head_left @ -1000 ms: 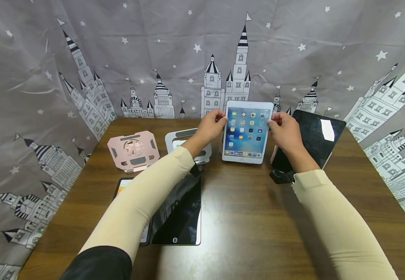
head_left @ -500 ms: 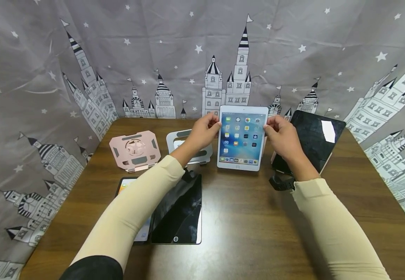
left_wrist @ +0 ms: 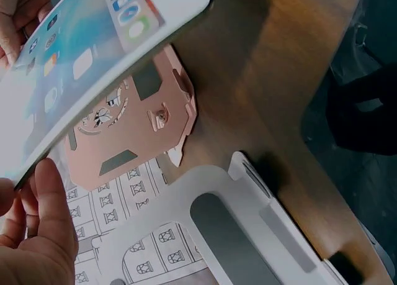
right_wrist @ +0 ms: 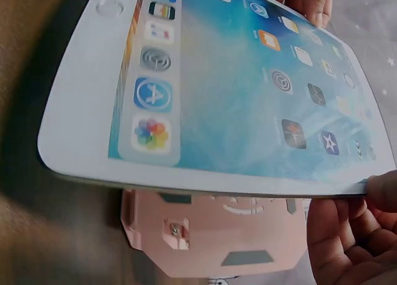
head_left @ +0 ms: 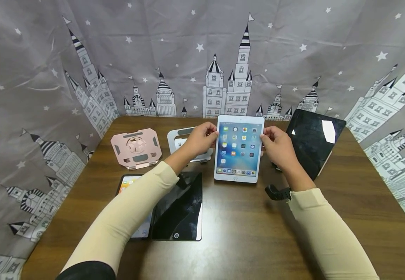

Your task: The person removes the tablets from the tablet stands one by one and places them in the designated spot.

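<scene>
A white tablet [head_left: 239,147] with a lit screen of app icons is held upright between both hands, leaning slightly back. My left hand [head_left: 200,139] pinches its left edge, and my right hand [head_left: 280,147] pinches the right edge, thumbs in front. Behind the tablet stands a pink stand [left_wrist: 133,136] with grey pads, largely hidden by it in the head view. In the right wrist view a gap shows between this stand and the tablet's underside.
Another pink stand [head_left: 135,147] is at the left, beside a pale grey stand [head_left: 182,133]. A black tablet [head_left: 316,142] leans at the right. Two tablets lie flat in front: a dark-screened one [head_left: 177,214] and a lit one [head_left: 141,229], partly under the left sleeve.
Both hands have brought the white tablet down toward me and a little left, away from the pink stand behind it. The other tablets and stands keep their places.
</scene>
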`<state>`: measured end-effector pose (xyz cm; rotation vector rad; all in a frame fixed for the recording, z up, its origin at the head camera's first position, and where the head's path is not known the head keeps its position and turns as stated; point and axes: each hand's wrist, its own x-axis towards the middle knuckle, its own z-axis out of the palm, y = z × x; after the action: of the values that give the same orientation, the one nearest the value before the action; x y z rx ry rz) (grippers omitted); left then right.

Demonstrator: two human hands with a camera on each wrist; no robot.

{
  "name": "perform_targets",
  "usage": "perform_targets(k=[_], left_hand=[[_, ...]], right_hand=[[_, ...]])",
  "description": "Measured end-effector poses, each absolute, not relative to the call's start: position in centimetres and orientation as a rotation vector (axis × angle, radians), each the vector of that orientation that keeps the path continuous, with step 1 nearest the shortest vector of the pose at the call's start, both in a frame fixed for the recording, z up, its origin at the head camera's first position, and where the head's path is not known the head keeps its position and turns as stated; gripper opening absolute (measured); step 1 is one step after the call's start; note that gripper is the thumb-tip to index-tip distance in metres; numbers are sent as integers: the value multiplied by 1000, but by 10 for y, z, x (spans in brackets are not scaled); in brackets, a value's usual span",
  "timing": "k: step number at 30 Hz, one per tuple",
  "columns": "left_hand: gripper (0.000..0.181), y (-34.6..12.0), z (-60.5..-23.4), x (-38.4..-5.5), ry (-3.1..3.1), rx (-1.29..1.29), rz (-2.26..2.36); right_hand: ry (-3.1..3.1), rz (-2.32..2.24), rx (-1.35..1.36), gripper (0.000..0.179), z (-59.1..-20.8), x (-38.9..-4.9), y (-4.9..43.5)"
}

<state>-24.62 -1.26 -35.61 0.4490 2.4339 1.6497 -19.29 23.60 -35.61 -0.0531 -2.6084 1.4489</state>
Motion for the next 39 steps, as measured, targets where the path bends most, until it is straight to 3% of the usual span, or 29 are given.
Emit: perform_targets(k=[21,39], left_hand=[[10,-37,-388,-205,2246,245,1571],[14,-50,-395,-187,2334,281,1273]], right_hand=[[-2822,1446,-23,16,-386,-162,222],[-2943,1480,83,11,-402,-147,218]])
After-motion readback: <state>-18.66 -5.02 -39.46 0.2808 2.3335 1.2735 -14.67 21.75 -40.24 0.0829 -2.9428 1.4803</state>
